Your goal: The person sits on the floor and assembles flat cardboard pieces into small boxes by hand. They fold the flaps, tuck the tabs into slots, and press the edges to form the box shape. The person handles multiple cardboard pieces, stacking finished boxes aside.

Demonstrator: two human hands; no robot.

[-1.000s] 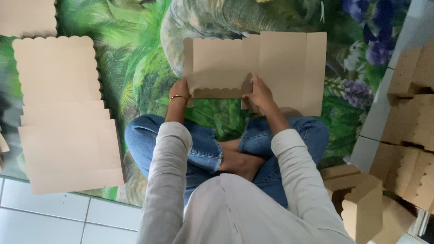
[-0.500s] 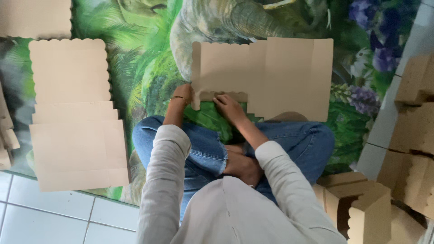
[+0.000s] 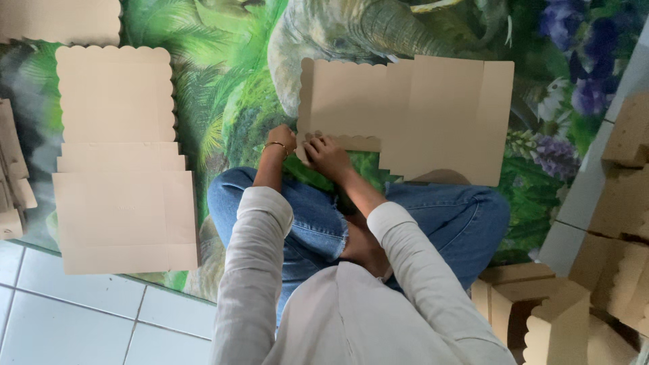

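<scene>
A flat tan cardboard box blank (image 3: pixel 419 111) with scalloped edges lies on a jungle-print mat (image 3: pixel 230 101) in front of my crossed legs. My left hand (image 3: pixel 282 138), wearing a thin bracelet, and my right hand (image 3: pixel 324 154) meet at the blank's near left corner. Both press on and pinch a narrow scalloped flap there. The fingertips are partly hidden against the card.
A stack of flat cardboard blanks (image 3: pixel 122 162) lies to my left, with another blank (image 3: pixel 61 20) at the far left top. Folded cardboard boxes (image 3: pixel 541 311) pile up at my right and along the right edge (image 3: pixel 625 203). White floor tiles (image 3: pixel 81 318) border the mat.
My right hand has slid left along the blank's near edge to join the left hand at the corner. The view has shifted slightly, moving the blank right.
</scene>
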